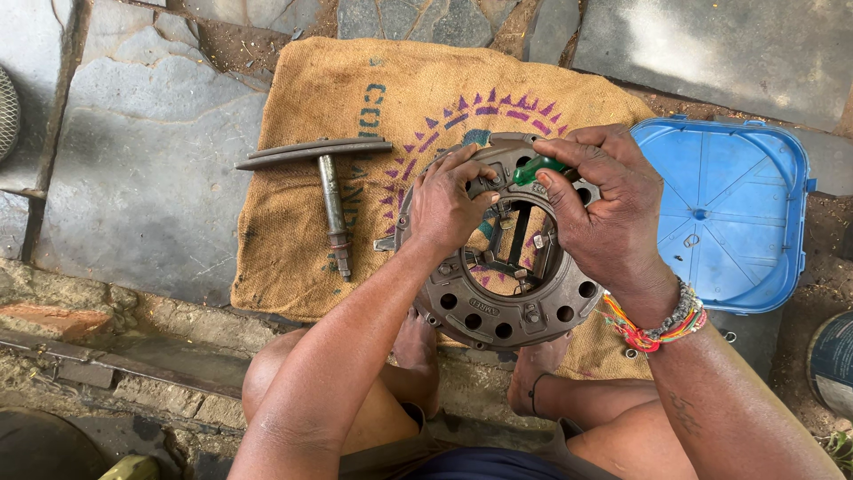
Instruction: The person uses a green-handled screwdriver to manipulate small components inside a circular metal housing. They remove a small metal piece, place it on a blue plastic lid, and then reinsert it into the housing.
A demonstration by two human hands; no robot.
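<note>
Right hand point(597, 206) grip clamped on one green-handled screwdriver point(536, 169); left hand point(444, 206) clasps one clutch pressure plate point(498, 302), frame centre, on one burlap sack point(302, 240).

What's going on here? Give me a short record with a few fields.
Setting: burlap sack spread on stone paving
Main part: round metal clutch cover on the sack
Left hand: gripping the cover's inner rim
Right hand: holding a green-handled tool
Nearby: T-shaped metal tool; blue plastic lid
</note>
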